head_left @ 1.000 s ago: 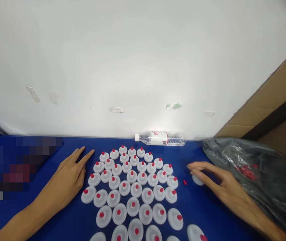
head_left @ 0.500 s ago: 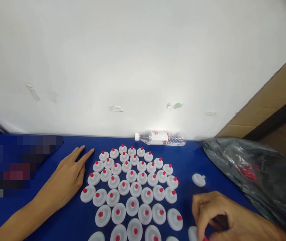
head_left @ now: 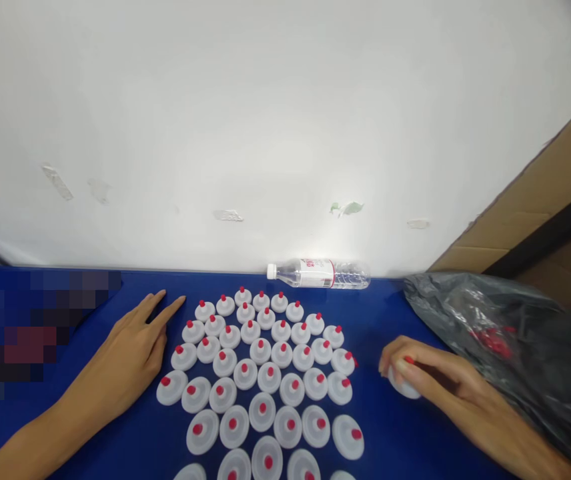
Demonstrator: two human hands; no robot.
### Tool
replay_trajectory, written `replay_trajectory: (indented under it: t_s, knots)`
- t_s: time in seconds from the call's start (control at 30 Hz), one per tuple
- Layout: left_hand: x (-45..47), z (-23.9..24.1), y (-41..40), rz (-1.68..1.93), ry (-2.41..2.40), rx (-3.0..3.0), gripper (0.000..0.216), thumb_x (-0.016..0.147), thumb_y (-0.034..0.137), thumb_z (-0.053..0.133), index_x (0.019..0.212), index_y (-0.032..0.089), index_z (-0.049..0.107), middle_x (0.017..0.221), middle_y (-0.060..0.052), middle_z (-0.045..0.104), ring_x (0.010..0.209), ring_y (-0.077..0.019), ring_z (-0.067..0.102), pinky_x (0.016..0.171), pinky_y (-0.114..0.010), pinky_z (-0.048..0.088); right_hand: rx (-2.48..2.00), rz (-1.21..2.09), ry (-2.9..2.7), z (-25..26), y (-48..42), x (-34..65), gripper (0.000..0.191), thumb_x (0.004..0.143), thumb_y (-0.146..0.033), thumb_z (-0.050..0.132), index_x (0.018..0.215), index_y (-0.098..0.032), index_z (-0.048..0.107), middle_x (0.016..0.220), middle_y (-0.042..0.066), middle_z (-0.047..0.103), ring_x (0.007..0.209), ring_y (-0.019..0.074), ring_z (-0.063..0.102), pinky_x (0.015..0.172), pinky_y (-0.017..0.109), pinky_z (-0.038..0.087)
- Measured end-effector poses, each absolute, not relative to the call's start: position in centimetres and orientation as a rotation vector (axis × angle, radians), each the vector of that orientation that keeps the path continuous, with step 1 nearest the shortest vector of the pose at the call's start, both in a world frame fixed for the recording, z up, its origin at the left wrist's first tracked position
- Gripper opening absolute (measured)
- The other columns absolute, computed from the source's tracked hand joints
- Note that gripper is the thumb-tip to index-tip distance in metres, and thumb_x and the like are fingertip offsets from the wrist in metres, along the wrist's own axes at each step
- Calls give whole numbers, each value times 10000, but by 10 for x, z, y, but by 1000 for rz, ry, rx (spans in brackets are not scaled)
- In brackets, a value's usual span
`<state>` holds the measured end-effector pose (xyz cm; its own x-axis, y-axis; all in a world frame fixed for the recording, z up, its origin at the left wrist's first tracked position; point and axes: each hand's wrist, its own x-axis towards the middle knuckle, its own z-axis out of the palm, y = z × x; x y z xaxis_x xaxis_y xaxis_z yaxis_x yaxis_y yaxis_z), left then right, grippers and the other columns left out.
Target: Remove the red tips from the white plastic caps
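From my head camera, my right hand [head_left: 435,373] is curled closed, thumb and fingers pinching a white lid [head_left: 406,388] with a small red tip [head_left: 409,360] showing beside my thumb. My fingers cover part of the lid, so I can't tell whether it touches the blue table [head_left: 390,440] beneath. My left hand [head_left: 133,350] lies palm down on the table, open and holding nothing, with the index finger stretched out and apart from the others.

Between my two hands stand loose rows of white lids [head_left: 265,385], each topped with a red tip; the nearest ones are just beside my left fingers, and a gap separates the group from my right hand. Right of my right hand, along the forearm, a dark grey plastic bag [head_left: 540,380] spreads out, with red pieces [head_left: 493,343] showing in it. Beyond both hands, a clear bottle [head_left: 315,273] lies on its side by the white wall [head_left: 285,133].
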<state>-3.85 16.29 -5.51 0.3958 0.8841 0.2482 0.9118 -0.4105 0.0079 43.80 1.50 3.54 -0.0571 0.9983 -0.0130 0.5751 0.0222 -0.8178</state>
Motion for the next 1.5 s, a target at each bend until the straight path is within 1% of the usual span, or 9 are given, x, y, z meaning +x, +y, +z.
replay_trajectory:
  t_s: [0.3,0.47,0.73,0.87,0.93,1.0,1.1,1.2,1.5]
  knots:
    - [-36,-52,162,-346,-1651,-2519,586,1082,284,311,1666,253,331,1738,-145,331,1583,-399,373,1263,-583,401,-1628,676,-1841,44,8,428,572,1065,-661,400,743,-291,694,770,20,715,725,186,680,668,268,526]
    - [-33,-49,161,-369,-1667,-2513,578,1099,369,259,1657,252,358,1719,-159,362,1579,-403,382,1257,-597,411,-1644,613,-1885,32,5,428,565,1094,-613,348,691,-266,540,660,-1,613,631,176,614,680,299,523]
    - [-33,-50,163,-407,-1650,-2513,618,1095,435,221,1627,207,437,1677,-213,423,1576,-413,389,1249,-617,415,-1625,449,-1825,29,0,422,546,1102,-568,396,663,-270,526,618,-19,590,578,163,602,621,284,521]
    - [-32,-49,163,-418,-1643,-2506,603,1095,434,247,1627,222,439,1685,-198,424,1565,-410,410,1243,-617,421,-1637,429,-1742,27,0,422,413,1090,-575,428,977,-306,720,873,-3,743,771,187,719,740,273,591]
    - [-32,-49,162,-415,-1640,-2507,601,1098,435,248,1628,222,435,1685,-200,422,1570,-408,403,1244,-616,420,-1663,411,-1715,23,1,425,358,1086,-556,463,1259,-346,695,1024,-12,767,905,178,749,797,236,598]
    - [-33,-50,162,-412,-1641,-2506,599,1100,434,246,1629,223,432,1686,-198,422,1576,-403,394,1242,-608,424,-1683,415,-1697,20,2,427,332,1096,-514,473,1334,-365,649,1047,-29,757,948,146,745,848,194,578]
    - [-34,-51,163,-405,-1645,-2503,593,1103,432,246,1633,232,420,1691,-186,412,1589,-390,373,1250,-596,414,-1629,459,-1733,18,6,426,304,1122,-462,423,1046,-310,676,964,-34,723,878,117,708,820,172,542]
    - [-35,-52,163,-392,-1646,-2508,587,1105,434,244,1642,255,399,1698,-173,396,1595,-380,365,1256,-595,405,-1574,428,-1758,23,5,421,400,1130,-418,399,800,-260,560,911,-27,702,808,114,675,737,183,514]
    - [-36,-52,163,-404,-1645,-2512,605,1095,442,231,1640,248,408,1683,-182,399,1590,-396,364,1252,-621,409,-1594,253,-1822,29,-3,419,480,1139,-359,366,682,-254,469,570,-62,496,477,92,519,489,208,416]
